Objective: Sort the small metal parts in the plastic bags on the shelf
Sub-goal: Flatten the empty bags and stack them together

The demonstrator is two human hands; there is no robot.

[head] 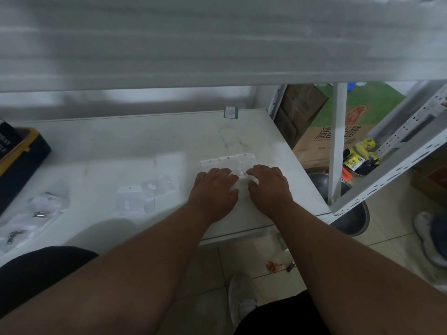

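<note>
I have both hands flat, fingers spread, left hand (214, 189) and right hand (269, 187) pressing a row of plastic bags (227, 163) near the shelf's (145, 141) right edge. The row runs left-right, just beyond my fingertips; contents probably small parts, too blurred to confirm.

Both hands cover most of the row of bags (227, 160), so the contents are anyone's guess. Dark box (17, 160) gets chopped by the left edge, upper shelf (217, 44) is pure blur.
</note>
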